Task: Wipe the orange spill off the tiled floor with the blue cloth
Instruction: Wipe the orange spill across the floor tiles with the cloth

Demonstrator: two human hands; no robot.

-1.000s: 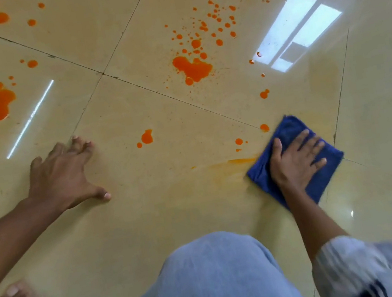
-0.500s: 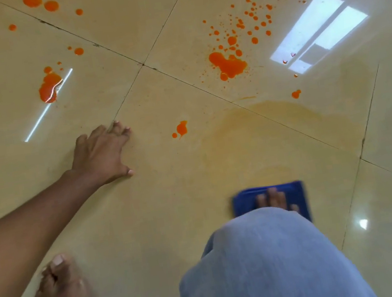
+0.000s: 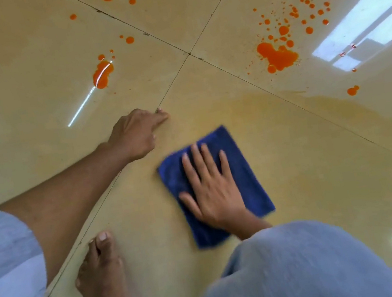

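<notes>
Blue cloth [image 3: 241, 166]: folded to a rectangle, lying flat on the tiled floor [image 3: 323, 179] just ahead of my right knee [image 3: 293, 269]. Long axis runs from near me, leaning slightly left as it goes away. Floor around and beyond it carries a dull yellowish film, no standing drops on that patch.

My right hand [image 3: 212, 192] lies palm down on the cloth, fingers spread and extended, pressing rather than gripping; nothing is pinched. Fingertips point away from me along the cloth's long axis.

My left hand [image 3: 136, 134] is bare, braced on the floor to the cloth's left and a little beyond it, fingers loosely curled with the index reaching to a grout line. It holds nothing. My bare foot [image 3: 104, 270] is planted nearer me on the left.

Remaining spill: the large orange puddle [image 3: 278, 55] with its spatter lies beyond the cloth and to the right, across a grout line. A lone drop [image 3: 352, 90] sits further right. The smaller puddle [image 3: 102, 73] lies beyond the left hand, on the next tile.

Judgement: task is part done. The right hand, already on the cloth, is the one placed for the big puddle; the push should go forward and rightward, roughly along the cloth's length. Left-side puddle would need a separate pass.
</notes>
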